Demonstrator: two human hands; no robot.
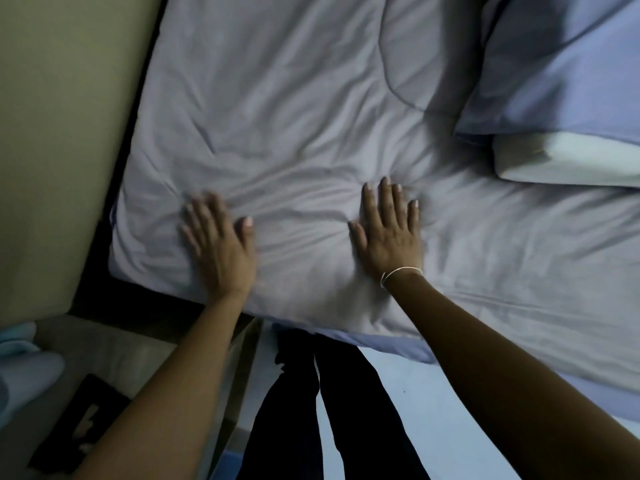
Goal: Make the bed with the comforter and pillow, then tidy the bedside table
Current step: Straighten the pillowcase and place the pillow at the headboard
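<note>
1. Both forearms reach up from the bottom edge of the head view, above dark trouser legs [332, 403] and the pale floor [412, 403].
2. Left hand [220, 242] lies flat on the grey comforter [294, 109] near its corner, fingers [204, 211] straight and spread, gripping nothing; it is blurred.
3. Right hand [388, 230], a thin bracelet [400, 273] at its wrist, presses flat too, fingers [386, 195] straight, closer to the bed's middle.
4. Wrinkles run outward from both palms, so smoothing away from the body looks like the step in hand.
5. A blue pillow [561, 74] sits to the upper right, well apart from the fingers; the right hand is nearer.
6. Left of the bed stands a beige wall [59, 133]; the bedside worktop [145, 348] at lower left carries a dark object [74, 422].
</note>
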